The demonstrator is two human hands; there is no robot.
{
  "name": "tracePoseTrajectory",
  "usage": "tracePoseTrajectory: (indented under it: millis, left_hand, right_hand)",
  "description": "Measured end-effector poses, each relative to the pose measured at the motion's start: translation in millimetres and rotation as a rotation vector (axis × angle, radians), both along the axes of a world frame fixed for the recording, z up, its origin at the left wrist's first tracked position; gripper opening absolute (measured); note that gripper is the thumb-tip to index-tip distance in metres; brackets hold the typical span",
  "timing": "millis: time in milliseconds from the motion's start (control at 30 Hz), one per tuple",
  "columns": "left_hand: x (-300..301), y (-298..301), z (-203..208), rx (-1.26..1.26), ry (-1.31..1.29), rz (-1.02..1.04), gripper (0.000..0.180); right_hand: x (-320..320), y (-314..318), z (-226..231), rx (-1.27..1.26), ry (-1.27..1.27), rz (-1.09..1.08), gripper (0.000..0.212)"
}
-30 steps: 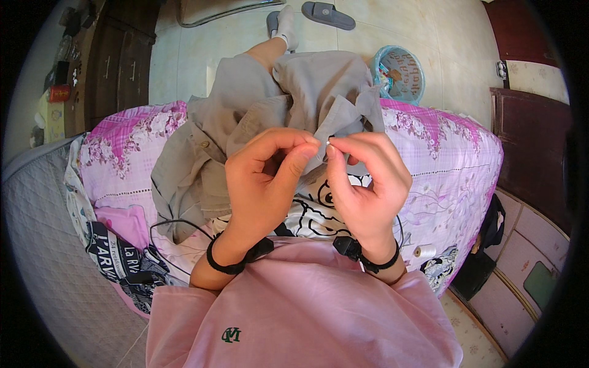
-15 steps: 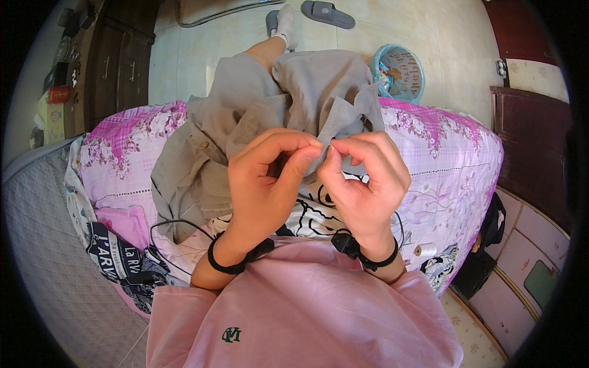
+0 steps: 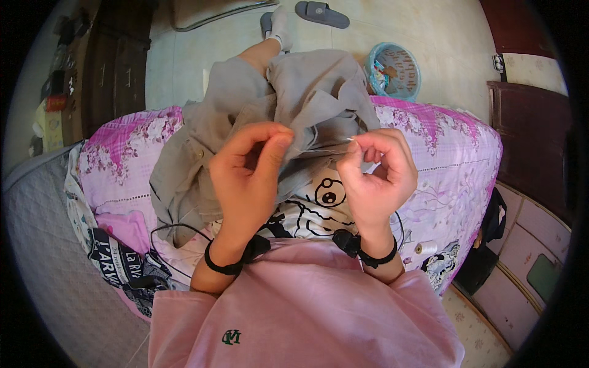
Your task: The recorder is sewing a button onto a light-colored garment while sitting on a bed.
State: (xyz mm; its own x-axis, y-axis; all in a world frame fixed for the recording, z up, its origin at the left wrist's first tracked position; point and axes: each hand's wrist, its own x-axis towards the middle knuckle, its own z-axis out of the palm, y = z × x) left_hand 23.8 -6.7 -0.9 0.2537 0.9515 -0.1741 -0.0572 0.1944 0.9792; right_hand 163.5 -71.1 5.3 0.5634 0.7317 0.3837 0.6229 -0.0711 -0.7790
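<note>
My left hand (image 3: 250,168) is closed in a pinch, thumb against forefinger, over the grey-brown garment (image 3: 178,165) on my lap. To its right, my right hand (image 3: 381,172) pinches too, with a small bright spot at its fingertips. A fine pale thread (image 3: 322,151) seems to stretch between the two hands; its ends are hidden in the fingers. Whether a needle is there is too small to tell. Under my hands lies white cloth (image 3: 313,214) with a black cartoon drawing. A spool of white thread (image 3: 426,247) rests on the bed beside my right wrist.
I sit on a bed with a pink and lilac flowered sheet (image 3: 442,159). Ahead on the floor are a blue wastebasket (image 3: 408,86) and a grey slipper (image 3: 325,14). Black-and-white printed fabric (image 3: 123,264) lies at left. Dark cabinets (image 3: 116,80) stand at far left.
My hands, close together before with fingertips nearly touching, have drawn apart. The left went left and the right went slightly right, and the pale strand between them now shows.
</note>
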Motion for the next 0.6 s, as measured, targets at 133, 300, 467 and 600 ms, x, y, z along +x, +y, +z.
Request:
tracePoseTrajectory:
  millis: [133,300,467,600]
  left_hand:
    - [6,-2,0,0.003,-0.029,-0.071,0.007]
    - [-6,3,-4,-0.079,-0.022,0.003,0.006]
    - [-11,15,-7,-0.097,-0.029,-0.032,0.004]
    - [-10,22,-13,-0.090,0.022,-0.060,0.002]
  right_hand:
    - [13,3,-6,0.019,0.086,0.031,0.013]
    - [106,5,-50,-0.092,0.237,-0.203,0.001]
    - [274,11,-164,-0.327,0.054,-0.331,0.019]
    - [362,17,-225,-0.454,0.463,-0.337,0.020]
